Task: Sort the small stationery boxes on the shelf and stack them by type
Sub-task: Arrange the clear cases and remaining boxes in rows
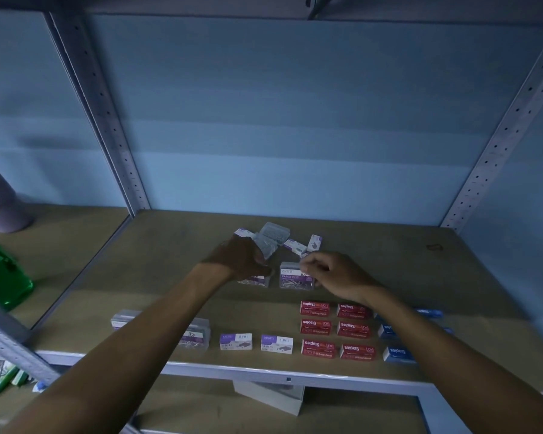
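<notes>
Under my right hand (333, 274) the clear plastic box of clips with a purple band (296, 277) reads "PAPER CLIP", with a brand line above it too blurred for me to read. Nearer, on the right, the six red cardboard boxes (336, 330) each read "Staples", upside down to me, beside a mark like "10". The near blue cardboard box (397, 353) also reads "Staples". The print on the two white-and-purple cardboard boxes (256, 342) is illegible.

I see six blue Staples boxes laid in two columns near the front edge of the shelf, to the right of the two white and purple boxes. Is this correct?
Not quite: those six Staples boxes are red, not blue, as the head view shows. They do lie in two columns near the front edge of the shelf, right of the two white and purple boxes. The blue boxes sit further right.
</notes>
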Action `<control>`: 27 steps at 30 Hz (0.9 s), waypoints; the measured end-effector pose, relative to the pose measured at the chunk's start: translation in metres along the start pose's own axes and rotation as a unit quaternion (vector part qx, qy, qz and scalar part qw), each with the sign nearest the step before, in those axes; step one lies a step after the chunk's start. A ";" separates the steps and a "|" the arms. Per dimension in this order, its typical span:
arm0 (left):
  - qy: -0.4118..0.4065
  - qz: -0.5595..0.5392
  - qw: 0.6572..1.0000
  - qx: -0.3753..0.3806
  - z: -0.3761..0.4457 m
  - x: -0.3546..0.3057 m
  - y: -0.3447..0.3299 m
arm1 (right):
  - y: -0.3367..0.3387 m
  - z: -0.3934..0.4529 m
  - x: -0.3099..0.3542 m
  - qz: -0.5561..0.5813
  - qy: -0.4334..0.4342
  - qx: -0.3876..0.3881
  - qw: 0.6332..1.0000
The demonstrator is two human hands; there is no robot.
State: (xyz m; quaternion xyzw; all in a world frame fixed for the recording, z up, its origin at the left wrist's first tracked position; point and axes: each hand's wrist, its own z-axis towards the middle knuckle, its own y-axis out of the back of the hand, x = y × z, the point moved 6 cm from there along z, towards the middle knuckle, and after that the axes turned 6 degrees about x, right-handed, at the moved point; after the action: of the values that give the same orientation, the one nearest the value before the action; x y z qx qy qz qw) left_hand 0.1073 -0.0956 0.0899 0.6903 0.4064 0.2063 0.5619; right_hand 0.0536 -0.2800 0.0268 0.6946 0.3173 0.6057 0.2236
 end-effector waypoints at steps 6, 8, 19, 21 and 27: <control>0.015 -0.038 0.998 -0.040 0.024 0.026 -0.026 | -0.005 -0.004 0.000 -0.017 -0.009 0.015 1.000; 0.021 -0.065 0.996 -0.053 0.023 0.031 -0.023 | -0.003 -0.005 0.002 -0.024 -0.007 0.021 0.999; 0.000 -0.111 0.994 -0.021 0.016 0.051 -0.020 | -0.006 -0.002 0.006 -0.042 -0.001 0.010 0.999; -0.006 -0.120 0.992 -0.029 0.015 0.055 -0.023 | -0.008 -0.001 0.007 -0.052 -0.007 -0.001 0.999; -0.005 -0.139 0.988 -0.069 -0.002 0.080 -0.015 | -0.010 0.002 0.024 -0.046 -0.004 -0.047 0.998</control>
State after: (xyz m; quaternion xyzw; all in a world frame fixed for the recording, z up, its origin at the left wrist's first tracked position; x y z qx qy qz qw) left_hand 0.1477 -0.0309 0.0627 0.5875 0.4802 0.1508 0.6336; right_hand 0.0551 -0.2558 0.0364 0.6704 0.3195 0.6063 0.2846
